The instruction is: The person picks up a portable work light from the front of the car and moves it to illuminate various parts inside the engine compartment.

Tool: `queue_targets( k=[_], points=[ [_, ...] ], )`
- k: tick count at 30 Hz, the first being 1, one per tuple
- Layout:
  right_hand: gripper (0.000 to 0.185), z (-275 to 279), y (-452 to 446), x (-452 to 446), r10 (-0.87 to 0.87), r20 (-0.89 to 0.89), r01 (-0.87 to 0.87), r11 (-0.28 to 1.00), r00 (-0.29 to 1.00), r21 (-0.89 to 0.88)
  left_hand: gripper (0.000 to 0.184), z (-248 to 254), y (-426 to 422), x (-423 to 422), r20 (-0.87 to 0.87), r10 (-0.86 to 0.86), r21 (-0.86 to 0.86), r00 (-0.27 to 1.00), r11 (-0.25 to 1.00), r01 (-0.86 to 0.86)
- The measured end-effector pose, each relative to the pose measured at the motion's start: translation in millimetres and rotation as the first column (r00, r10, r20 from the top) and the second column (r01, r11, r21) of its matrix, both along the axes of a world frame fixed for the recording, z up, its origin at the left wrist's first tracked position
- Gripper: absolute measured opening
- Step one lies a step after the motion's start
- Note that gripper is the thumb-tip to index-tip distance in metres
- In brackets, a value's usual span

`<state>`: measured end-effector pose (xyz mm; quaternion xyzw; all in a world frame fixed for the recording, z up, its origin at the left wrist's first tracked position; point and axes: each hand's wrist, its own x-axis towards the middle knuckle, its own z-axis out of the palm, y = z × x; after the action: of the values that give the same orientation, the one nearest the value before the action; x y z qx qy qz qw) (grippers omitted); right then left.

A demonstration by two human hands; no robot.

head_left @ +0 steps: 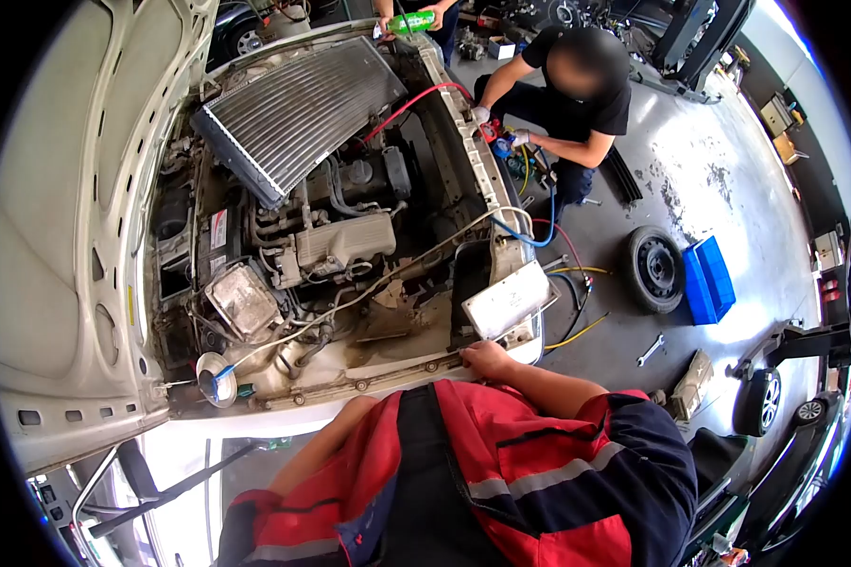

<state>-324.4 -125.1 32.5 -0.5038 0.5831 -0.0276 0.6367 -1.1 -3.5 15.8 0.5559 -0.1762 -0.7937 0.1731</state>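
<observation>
My right hand point(487, 360) rests at the fender edge point(411, 367) of a car with its hood up, its fingers curled against the rim. Right beside it, a whitish rectangular box point(511, 300) lies tilted at the corner of the engine bay. Only the bare forearm of my left arm shows, at the front of my red and dark jacket; the left hand itself is hidden. Farther in stands the engine point(345, 241), with a finned radiator-like panel point(303, 109) lying across the bay. A pale hose point(388, 274) runs over the engine to a round white funnel-like piece point(217, 378).
Across the car's front, a crouching person point(577, 104) in gloves handles a gauge set point(501, 142) with coloured hoses. Another person's hands hold a green bottle point(411, 23). A wheel point(654, 269), a blue bin point(707, 281) and a wrench point(651, 350) lie on the floor.
</observation>
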Motion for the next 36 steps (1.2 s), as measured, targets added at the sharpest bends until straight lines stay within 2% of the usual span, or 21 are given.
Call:
queue_targets(
  k=[1, 2, 3, 5, 6, 7, 8, 9, 13, 14, 17, 19, 20, 21, 22, 23, 25, 27, 29, 31, 36],
  points=[
    [0.033, 3.8, -4.1, 1.2, 0.021, -0.011, -0.021, 1.0, 1.0, -0.019, 0.018, 0.7, -1.0, -1.7, 0.001, 0.003, -0.004, 1.0, 1.0, -0.003],
    [0.03, 7.1, -10.6, 0.3, 0.017, 0.07, -0.032, 0.977, 0.997, 0.209, 0.018, 1.7, -1.6, -2.3, 0.004, 0.007, -0.005, 1.0, 1.0, -0.007],
    [0.03, 11.2, -20.6, -4.2, 0.104, 0.143, -0.122, 0.984, 0.984, 0.127, 0.018, 2.3, -1.7, -2.7, 0.008, 0.01, -0.007, 1.0, 1.0, -0.009],
    [0.03, -1.8, -59.3, -14.8, 0.082, 0.346, -0.047, 0.993, 0.935, -0.108, 0.018, 5.1, -1.9, -3.4, 0.012, 0.014, -0.012, 1.0, 1.0, -0.014],
    [0.026, 2.3, -90.1, -24.3, -0.005, 0.507, 0.057, 0.995, 0.862, -0.086, 0.018, 6.3, -1.0, -4.8, 0.014, 0.016, -0.011, 1.0, 1.0, -0.016],
    [0.025, 36.7, -113.5, -24.6, -0.247, 0.617, 0.3, 0.954, 0.748, 0.019, 0.018, 6.1, -0.6, -4.5, 0.019, 0.015, -0.014, 1.0, 1.0, -0.015],
    [0.024, 74.1, -135.2, -23.3, -0.399, 0.582, 0.495, 0.869, 0.709, -0.008, 0.019, 4.1, -0.8, -3.5, 0.024, 0.013, -0.018, 1.0, 1.0, -0.013],
    [0.018, 76.4, -166.6, -38.9, -0.329, 0.542, 0.471, 0.87, 0.774, -0.144, 0.019, 2.3, -0.4, -3.0, 0.031, 0.01, -0.025, 0.999, 1.0, -0.009],
    [0.012, 103.0, -226.1, -60.2, -0.622, 0.683, 0.787, 0.606, 0.383, 0.111, 0.019, -12.9, 4.1, 2.1, 0.059, 0.0, -0.06, 0.998, 0.998, 0.004],
    [0.012, 106.4, -227.5, -60.2, -0.638, 0.683, 0.816, 0.568, 0.355, 0.107, 0.019, -17.2, 4.8, 3.7, 0.068, -0.004, -0.072, 0.998, 0.997, 0.009],
    [0.013, 91.1, -207.4, -50.9, -0.499, 0.7, 0.658, 0.751, 0.511, 0.056, 0.019, -29.9, 12.1, 8.8, 0.089, 0.001, -0.099, 0.996, 0.995, 0.008],
    [0.019, 64.9, -165.6, -31.8, -0.403, 0.593, 0.491, 0.871, 0.697, 0.015, 0.019, -35.2, 16.7, 10.8, 0.093, 0.002, -0.108, 0.996, 0.994, 0.008],
    [0.026, 57.1, -134.1, -27.8, -0.211, 0.554, 0.303, 0.95, 0.806, -0.079, 0.019, -39.4, 18.6, 10.6, 0.098, 0.005, -0.116, 0.995, 0.993, 0.007],
    [0.025, 47.7, -104.7, -27.0, 0.054, 0.374, 0.008, 0.986, 0.926, -0.164, 0.019, -42.8, 19.6, 11.6, 0.104, 0.003, -0.125, 0.995, 0.992, 0.01],
    [0.028, 43.7, -79.0, -33.1, 0.318, 0.304, -0.309, 0.948, 0.898, -0.078, 0.019, -51.0, 21.2, 13.0, 0.117, -0.002, -0.146, 0.993, 0.989, 0.019],
    [0.034, 20.3, -49.1, -39.7, 0.497, 0.214, -0.46, 0.865, 0.841, -0.2, 0.019, -58.4, 23.9, 14.1, 0.132, -0.008, -0.168, 0.991, 0.985, 0.03],
    [0.042, 2.5, -9.4, -48.2, 0.566, 0.052, -0.569, 0.816, 0.822, 0.101, 0.019, -78.3, 26.7, 16.5, 0.177, -0.016, -0.227, 0.984, 0.972, 0.057],
    [0.048, -7.2, 26.4, -56.7, 0.358, -0.15, -0.386, 0.89, 0.922, -0.242, 0.014, -32.3, 17.0, 0.2, 0.03, 0.178, 0.03, 0.984, 0.983, -0.179],
    [0.05, -8.4, 24.3, -51.6, 0.08, -0.132, -0.091, 0.992, 0.988, -0.085, 0.014, -8.0, 8.9, -4.3, 0.001, 0.192, 0.08, 0.981, 0.978, -0.191],
    [0.053, -10.0, 21.8, -47.2, -0.207, -0.157, 0.22, 0.973, 0.966, 0.071, 0.014, 6.6, 5.0, -6.2, -0.005, 0.162, 0.082, 0.987, 0.984, -0.161],
    [0.054, -36.0, 29.4, -51.8, -0.187, -0.141, 0.18, 0.982, 0.972, -0.063, 0.014, 24.5, -3.8, -6.3, -0.011, 0.145, 0.087, 0.989, 0.986, -0.144]
  ],
)
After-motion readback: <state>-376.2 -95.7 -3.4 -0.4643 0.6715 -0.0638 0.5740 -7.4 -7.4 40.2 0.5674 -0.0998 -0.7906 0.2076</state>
